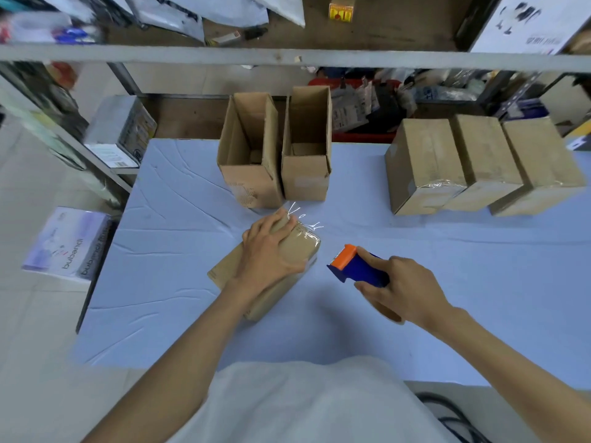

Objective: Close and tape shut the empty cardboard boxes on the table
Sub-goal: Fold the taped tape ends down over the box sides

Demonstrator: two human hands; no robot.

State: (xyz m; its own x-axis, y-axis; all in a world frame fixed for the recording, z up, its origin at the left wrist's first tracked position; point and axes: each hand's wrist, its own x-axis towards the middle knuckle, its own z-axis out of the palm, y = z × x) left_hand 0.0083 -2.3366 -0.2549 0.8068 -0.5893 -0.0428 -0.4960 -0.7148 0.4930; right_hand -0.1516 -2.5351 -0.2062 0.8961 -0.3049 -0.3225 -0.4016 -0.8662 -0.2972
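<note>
From my remote seat, the head view showed the left hand (271, 251) laid flat on the closed box (305, 247) lying askew near the middle of the table (179, 298), fingers spread and pressing on its top. The hand and wrist covered most of that top, so I could not see the seam. A crinkled clear tape end (303, 219) stuck out past the box's far edge, glinting and hard to trace. The right hand (406, 289) hovered just beside the box, apart from it, fingers curled round the blue and orange tape dispenser (358, 266). Its roll (391, 314) showed only as a tan sliver under the palm. Whether the dispenser's nose touched the table I could not tell. Behind the closed box stood two open boxes (252, 180) (305, 177), side by side, flaps up and insides mostly in shadow. To the right, well apart, sat three taped boxes (425, 167) in a tight row, the outermost blurred by the wide lens. The shelf (287, 55) above was smeared with clutter I could not make out, and a white carton (67, 247) lay left of the table, its lettering only partly legible.
</note>
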